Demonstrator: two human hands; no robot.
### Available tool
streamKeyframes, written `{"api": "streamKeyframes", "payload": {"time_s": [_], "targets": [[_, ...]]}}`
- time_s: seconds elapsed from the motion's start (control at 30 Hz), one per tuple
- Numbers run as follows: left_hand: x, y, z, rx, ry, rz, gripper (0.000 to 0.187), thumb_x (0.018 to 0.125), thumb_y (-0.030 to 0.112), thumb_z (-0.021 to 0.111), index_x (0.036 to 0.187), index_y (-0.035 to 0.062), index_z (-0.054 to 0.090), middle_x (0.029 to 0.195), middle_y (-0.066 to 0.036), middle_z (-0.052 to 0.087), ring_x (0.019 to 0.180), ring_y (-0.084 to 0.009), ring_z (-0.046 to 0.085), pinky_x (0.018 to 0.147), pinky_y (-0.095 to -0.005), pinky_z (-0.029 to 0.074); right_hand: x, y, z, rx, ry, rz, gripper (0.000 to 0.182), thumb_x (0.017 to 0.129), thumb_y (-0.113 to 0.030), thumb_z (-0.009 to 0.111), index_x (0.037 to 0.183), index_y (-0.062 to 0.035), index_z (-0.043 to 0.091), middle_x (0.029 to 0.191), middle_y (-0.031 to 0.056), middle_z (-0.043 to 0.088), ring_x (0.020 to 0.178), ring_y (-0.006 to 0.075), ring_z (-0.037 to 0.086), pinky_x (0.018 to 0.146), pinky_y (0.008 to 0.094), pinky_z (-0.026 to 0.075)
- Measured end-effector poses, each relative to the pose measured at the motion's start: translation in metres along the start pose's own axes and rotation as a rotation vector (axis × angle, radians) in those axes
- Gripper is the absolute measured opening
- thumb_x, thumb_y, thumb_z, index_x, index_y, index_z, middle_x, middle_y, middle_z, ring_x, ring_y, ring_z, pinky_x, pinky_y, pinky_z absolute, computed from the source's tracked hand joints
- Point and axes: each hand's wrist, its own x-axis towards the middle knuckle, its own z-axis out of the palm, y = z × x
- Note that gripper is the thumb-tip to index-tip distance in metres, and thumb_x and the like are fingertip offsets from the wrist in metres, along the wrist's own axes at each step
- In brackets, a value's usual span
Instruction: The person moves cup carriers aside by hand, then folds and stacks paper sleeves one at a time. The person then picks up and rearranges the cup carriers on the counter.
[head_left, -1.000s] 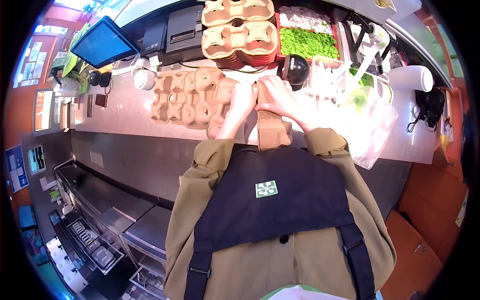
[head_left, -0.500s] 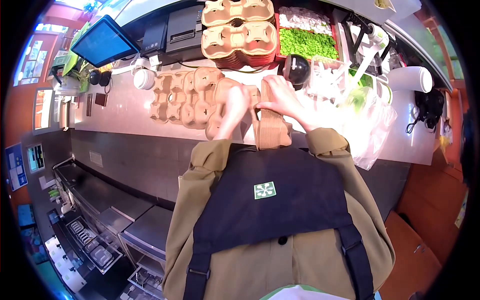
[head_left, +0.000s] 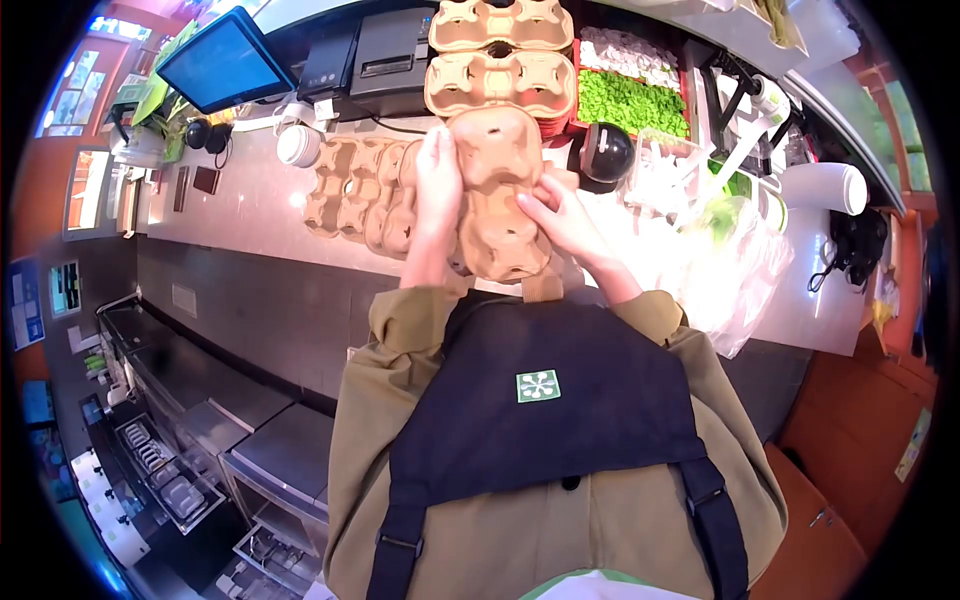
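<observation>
Between my two hands a brown moulded-pulp cup carrier (head_left: 500, 150) is held lengthwise above the counter. My left hand (head_left: 438, 185) presses along its left edge with the fingers together. My right hand (head_left: 562, 218) grips its right edge, the thumb lying over the narrow middle. More pulp carriers (head_left: 350, 195) lie in an overlapping row to the left, partly hidden by my left hand. Beneath the held carrier, part of a stacked brown pile (head_left: 543, 289) shows near my apron.
Stacked carriers (head_left: 500, 82) stand at the back beside a printer (head_left: 388, 62). A red tray holds green filler (head_left: 630, 103) and white filler. A black dome (head_left: 607, 153), clear plastic bags (head_left: 735, 265), a white cup (head_left: 298, 146) and a monitor (head_left: 222, 62) surround the work area.
The carrier has come up and across to the right, over the brown pile. My left hand has shifted left and opened out flatter along it; my right hand has moved from the pile to its edge.
</observation>
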Motion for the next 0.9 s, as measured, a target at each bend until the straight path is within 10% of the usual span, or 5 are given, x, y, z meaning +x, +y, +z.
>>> {"api": "streamKeyframes", "payload": {"time_s": [0.17, 0.27, 0.43, 0.6, 0.9], "targets": [[-0.019, -0.011, -0.001, 0.359, 0.129, 0.168, 0.032, 0.101, 0.024, 0.044, 0.114, -0.0031, 0.055, 0.102, -0.015, 0.06, 0.094, -0.0251, 0.059, 0.086, -0.0351, 0.045, 0.008, -0.033, -0.008, 0.125, 0.057, -0.159, 0.031, 0.093, -0.016, 0.058, 0.119, -0.0005, 0.055, 0.099, 0.0047, 0.065, 0.089, 0.0105, 0.06, 0.081, 0.0275, 0.048], [-0.048, -0.041, -0.029, 1.026, 0.216, 0.073, 0.059, 0.08, 0.032, 0.07, 0.124, -0.0005, 0.048, 0.124, -0.021, 0.047, 0.118, -0.0401, 0.041, 0.099, -0.0486, 0.034, 0.052, -0.07, -0.042, 0.168, 0.202, -0.188, 0.027, 0.093, -0.016, 0.056, 0.113, 0.002, 0.056, 0.1, 0.0081, 0.065, 0.089, 0.0141, 0.062, 0.078, 0.0296, 0.05], [-0.074, -0.055, -0.031, 1.332, 0.139, -0.034, 0.087, 0.065, 0.034, 0.081, 0.132, -0.0021, 0.04, 0.115, -0.017, 0.05, 0.114, -0.035, 0.045, 0.101, -0.0462, 0.031, 0.143, -0.107, -0.081, 0.072, 0.284, -0.151, 0.037, 0.09, -0.021, 0.06, 0.111, 0.0089, 0.056, 0.097, 0.015, 0.066, 0.087, 0.0181, 0.063, 0.077, 0.0317, 0.05], [-0.065, -0.058, -0.036, 1.147, 0.027, 0.028, 0.09, 0.067, 0.022, 0.081, 0.138, -0.0014, 0.032, 0.117, -0.019, 0.049, 0.112, -0.0356, 0.048, 0.098, -0.0451, 0.035, 0.194, -0.077, -0.086, -0.329, 0.724, -0.232, 0.074, 0.083, -0.029, 0.066, 0.136, 0.0102, 0.032, 0.121, 0.0262, 0.052, 0.113, 0.0346, 0.053, 0.097, 0.0406, 0.042], [0.014, 0.034, -0.034, 0.279, -0.062, 0.019, 0.087, 0.073, 0.019, 0.077, 0.142, -0.0018, 0.029, 0.141, -0.019, 0.039, 0.13, -0.0254, 0.04, 0.107, -0.0365, 0.035, 0.148, -0.059, -0.07, -0.607, 0.628, -0.564, 0.06, 0.089, -0.024, 0.061, 0.139, -0.0001, 0.037, 0.134, 0.0225, 0.038, 0.126, 0.0365, 0.036, 0.108, 0.0426, 0.028]]}}
